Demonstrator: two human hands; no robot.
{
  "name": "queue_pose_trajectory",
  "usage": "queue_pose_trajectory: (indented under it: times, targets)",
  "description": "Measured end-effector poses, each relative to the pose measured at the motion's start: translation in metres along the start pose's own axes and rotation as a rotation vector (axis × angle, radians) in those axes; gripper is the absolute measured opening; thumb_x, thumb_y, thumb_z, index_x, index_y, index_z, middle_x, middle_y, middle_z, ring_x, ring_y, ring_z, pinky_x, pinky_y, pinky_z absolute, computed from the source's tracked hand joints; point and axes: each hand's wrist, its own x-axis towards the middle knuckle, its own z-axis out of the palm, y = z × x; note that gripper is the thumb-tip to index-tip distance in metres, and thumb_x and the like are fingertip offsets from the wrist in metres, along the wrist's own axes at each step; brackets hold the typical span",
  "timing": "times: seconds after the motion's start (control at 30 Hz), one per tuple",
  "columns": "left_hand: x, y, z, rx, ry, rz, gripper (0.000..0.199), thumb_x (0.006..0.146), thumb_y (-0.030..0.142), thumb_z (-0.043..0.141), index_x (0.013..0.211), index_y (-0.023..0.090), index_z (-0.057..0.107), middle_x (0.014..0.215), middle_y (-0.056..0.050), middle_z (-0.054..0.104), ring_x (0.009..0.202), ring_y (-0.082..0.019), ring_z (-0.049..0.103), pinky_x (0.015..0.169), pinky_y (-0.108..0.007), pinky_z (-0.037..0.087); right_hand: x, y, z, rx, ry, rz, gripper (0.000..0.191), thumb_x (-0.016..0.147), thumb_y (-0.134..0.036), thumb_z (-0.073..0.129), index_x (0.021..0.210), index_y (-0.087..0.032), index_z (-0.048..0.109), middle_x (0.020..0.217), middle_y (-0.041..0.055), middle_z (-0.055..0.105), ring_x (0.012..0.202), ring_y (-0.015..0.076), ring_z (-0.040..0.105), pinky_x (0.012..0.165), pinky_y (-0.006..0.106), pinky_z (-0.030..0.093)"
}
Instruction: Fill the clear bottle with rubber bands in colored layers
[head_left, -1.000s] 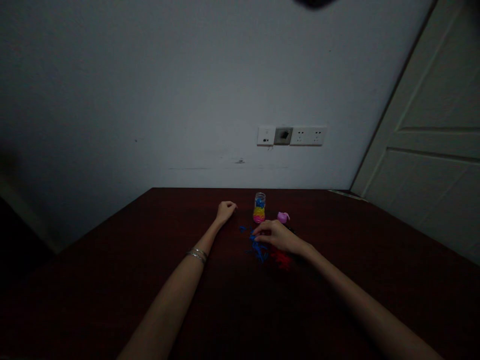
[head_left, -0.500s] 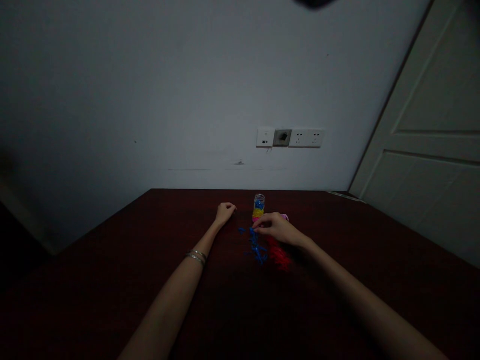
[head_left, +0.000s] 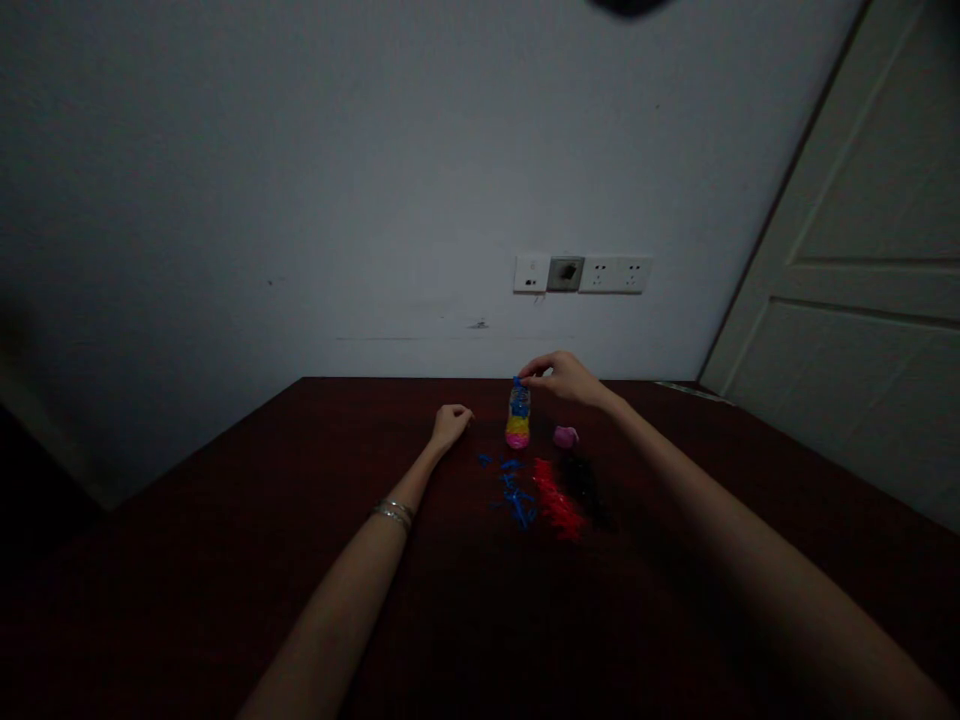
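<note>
A small clear bottle (head_left: 519, 412) stands upright on the table, filled in layers of pink, yellow and blue pieces. Above its mouth, my right hand (head_left: 564, 378) pinches a small blue piece (head_left: 517, 381) between thumb and fingers. My left hand (head_left: 451, 426) rests on the table left of the bottle, its fingers curled in with nothing visible in them. In front of the bottle lie scattered blue pieces (head_left: 517, 503), beside a heap of red pieces (head_left: 556, 500) and a heap of black ones (head_left: 586, 490). The exact kind of these small strips is too dim to tell.
A pink object (head_left: 565, 437), perhaps a lid, lies right of the bottle. The dark red table (head_left: 315, 590) meets a pale wall (head_left: 375, 200) carrying a row of sockets (head_left: 583, 275). To the right stands a white panelled door (head_left: 870, 260).
My right hand has risen from the blue pieces on the table to the bottle's mouth, carrying a blue piece. The black heap and pink object are now uncovered. My left hand stays put.
</note>
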Motion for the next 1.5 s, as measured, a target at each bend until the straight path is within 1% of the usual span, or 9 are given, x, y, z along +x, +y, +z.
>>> queue_pose_trajectory:
  times: [0.23, 0.4, 0.67, 0.9, 1.0, 1.07, 1.17, 1.37, 1.5]
  targets:
    - [0.001, -0.003, 0.001, -0.019, -0.016, -0.002, 0.024, 0.070, 0.023, 0.047, 0.068, 0.012, 0.068, 0.056, -0.002, 0.059, 0.056, -0.012, 0.053, 0.055, -0.020, 0.038, 0.011, 0.005, 0.010, -0.112, -0.082, 0.027, 0.016, 0.070, -0.017, 0.060, 0.080, -0.014, 0.072, 0.075, 0.0051, 0.069, 0.068, 0.0142, 0.059, 0.062, 0.023, 0.043]
    - [-0.001, 0.000, 0.000, -0.012, -0.012, -0.001, 0.024, 0.070, 0.023, 0.047, 0.067, 0.012, 0.068, 0.054, -0.002, 0.058, 0.056, -0.012, 0.053, 0.056, -0.021, 0.038, 0.013, 0.012, 0.018, -0.164, -0.153, 0.016, 0.019, 0.071, -0.013, 0.057, 0.082, -0.013, 0.072, 0.074, 0.0058, 0.069, 0.065, 0.0141, 0.060, 0.060, 0.022, 0.043]
    - [-0.002, 0.002, -0.001, -0.004, -0.015, -0.006, 0.023, 0.070, 0.021, 0.047, 0.067, 0.012, 0.068, 0.055, -0.001, 0.059, 0.056, -0.011, 0.053, 0.055, -0.020, 0.038, 0.012, 0.005, 0.013, -0.255, -0.097, 0.028, 0.020, 0.067, -0.011, 0.056, 0.076, -0.015, 0.073, 0.078, 0.0068, 0.069, 0.073, 0.0165, 0.060, 0.065, 0.023, 0.043]
    - [-0.001, 0.003, 0.000, -0.010, -0.015, 0.001, 0.024, 0.070, 0.021, 0.047, 0.067, 0.011, 0.068, 0.055, -0.001, 0.058, 0.056, -0.011, 0.051, 0.055, -0.021, 0.036, 0.006, 0.004, 0.007, -0.198, -0.117, 0.037, 0.019, 0.068, -0.013, 0.055, 0.077, -0.013, 0.072, 0.081, 0.0080, 0.068, 0.076, 0.0171, 0.059, 0.067, 0.024, 0.044]
    - [-0.002, 0.004, -0.001, -0.013, -0.016, -0.007, 0.023, 0.070, 0.020, 0.047, 0.068, 0.010, 0.068, 0.055, -0.001, 0.058, 0.055, -0.011, 0.051, 0.055, -0.020, 0.037, 0.000, 0.009, 0.004, -0.160, -0.083, 0.030, 0.020, 0.070, -0.015, 0.053, 0.078, -0.013, 0.071, 0.082, 0.0081, 0.067, 0.074, 0.0163, 0.059, 0.067, 0.024, 0.044]
    - [-0.003, 0.004, -0.001, -0.006, -0.016, -0.013, 0.023, 0.070, 0.020, 0.047, 0.068, 0.011, 0.068, 0.055, -0.001, 0.058, 0.055, -0.011, 0.051, 0.055, -0.020, 0.037, -0.007, 0.017, 0.003, -0.133, -0.037, 0.024, 0.021, 0.070, -0.016, 0.053, 0.079, -0.013, 0.071, 0.084, 0.0079, 0.066, 0.075, 0.0160, 0.059, 0.069, 0.024, 0.045]
    - [-0.003, 0.005, -0.001, 0.002, -0.017, -0.015, 0.022, 0.070, 0.020, 0.048, 0.067, 0.011, 0.068, 0.055, -0.001, 0.058, 0.055, -0.011, 0.052, 0.055, -0.020, 0.037, -0.027, 0.041, 0.006, -0.103, 0.031, 0.065, 0.022, 0.072, -0.018, 0.052, 0.083, -0.013, 0.070, 0.088, 0.0084, 0.066, 0.079, 0.0169, 0.059, 0.073, 0.026, 0.045]
    - [-0.003, 0.006, -0.001, 0.016, -0.025, -0.025, 0.022, 0.071, 0.019, 0.047, 0.068, 0.012, 0.068, 0.055, -0.001, 0.058, 0.055, -0.011, 0.052, 0.054, -0.020, 0.037, -0.088, 0.104, 0.022, -0.116, 0.161, 0.285, 0.027, 0.074, -0.024, 0.048, 0.089, -0.014, 0.068, 0.095, 0.0099, 0.065, 0.088, 0.0188, 0.060, 0.080, 0.028, 0.045]
    - [-0.003, 0.007, -0.002, 0.010, -0.032, -0.018, 0.022, 0.070, 0.020, 0.047, 0.066, 0.012, 0.067, 0.054, -0.001, 0.058, 0.055, -0.011, 0.052, 0.054, -0.020, 0.037, -0.121, 0.136, 0.028, -0.179, 0.164, 0.404, 0.029, 0.074, -0.027, 0.048, 0.090, -0.015, 0.069, 0.097, 0.0099, 0.066, 0.092, 0.0206, 0.060, 0.085, 0.031, 0.044]
